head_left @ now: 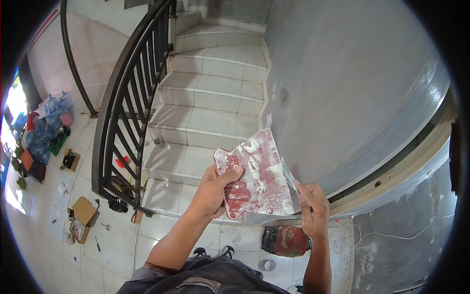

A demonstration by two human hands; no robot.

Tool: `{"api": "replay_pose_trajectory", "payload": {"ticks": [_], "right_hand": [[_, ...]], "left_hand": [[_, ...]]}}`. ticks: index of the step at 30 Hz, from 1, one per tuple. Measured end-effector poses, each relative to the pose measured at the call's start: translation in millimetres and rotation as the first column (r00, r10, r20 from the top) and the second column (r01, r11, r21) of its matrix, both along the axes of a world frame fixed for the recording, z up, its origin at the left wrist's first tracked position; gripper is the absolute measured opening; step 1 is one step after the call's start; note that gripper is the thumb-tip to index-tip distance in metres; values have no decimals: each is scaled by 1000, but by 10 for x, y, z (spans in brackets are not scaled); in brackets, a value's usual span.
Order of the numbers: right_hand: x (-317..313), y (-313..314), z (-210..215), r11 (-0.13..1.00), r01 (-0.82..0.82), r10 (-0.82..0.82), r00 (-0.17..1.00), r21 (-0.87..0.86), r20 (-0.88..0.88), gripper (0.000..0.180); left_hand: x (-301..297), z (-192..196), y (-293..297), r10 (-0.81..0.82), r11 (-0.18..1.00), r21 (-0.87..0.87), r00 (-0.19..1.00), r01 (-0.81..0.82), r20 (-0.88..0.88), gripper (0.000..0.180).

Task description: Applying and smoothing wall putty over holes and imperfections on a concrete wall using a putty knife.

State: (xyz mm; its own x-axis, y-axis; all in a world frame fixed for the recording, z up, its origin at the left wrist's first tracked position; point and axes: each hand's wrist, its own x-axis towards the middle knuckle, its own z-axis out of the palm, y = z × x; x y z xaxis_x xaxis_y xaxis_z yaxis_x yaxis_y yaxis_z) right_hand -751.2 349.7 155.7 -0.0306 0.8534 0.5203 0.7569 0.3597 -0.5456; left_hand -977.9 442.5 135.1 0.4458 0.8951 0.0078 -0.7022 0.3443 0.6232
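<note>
Smeared red board (264, 179), between left fingers (231, 177)

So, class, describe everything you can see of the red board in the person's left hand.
The red board is a thin, flat plate, perhaps plastic, with a wavy, rounded edge on the left and a straight one on the right. Whitish smears and thicker patches cover much of its face. The left hand grips its wavy side, thumb on top, holding it aslant before the stairs.
</note>
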Motion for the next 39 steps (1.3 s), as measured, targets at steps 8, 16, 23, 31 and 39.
{"api": "replay_pose_trajectory", "payload": {"ticks": [8, 16, 23, 31, 39], "right_hand": [[100, -57, -271, 999, 48, -48, 981, 2, 190, 49], [428, -116, -544, 971, 238, -237, 922, 36, 306, 49], [212, -609, -263, 931, -207, -145, 542, -299, -828, 33], [-260, -541, -372, 836, -360, -239, 442, -415, -865, 37], [-290, -491, -544, 870, -336, -211, 409, -361, -888, 37]], "left_hand": [[30, -219, 48, -50, 996, -82, 996, 44, -72, 19], [34, -432, 121, -92, 984, -151, 996, 90, -7, 19], [81, -391, 47, 160, 986, -21, 981, -164, -108, 20], [128, -369, -34, 220, 974, 95, 954, -205, -204, 25], [104, -326, -118, 267, 935, 321, 897, -152, -352, 20]]}}
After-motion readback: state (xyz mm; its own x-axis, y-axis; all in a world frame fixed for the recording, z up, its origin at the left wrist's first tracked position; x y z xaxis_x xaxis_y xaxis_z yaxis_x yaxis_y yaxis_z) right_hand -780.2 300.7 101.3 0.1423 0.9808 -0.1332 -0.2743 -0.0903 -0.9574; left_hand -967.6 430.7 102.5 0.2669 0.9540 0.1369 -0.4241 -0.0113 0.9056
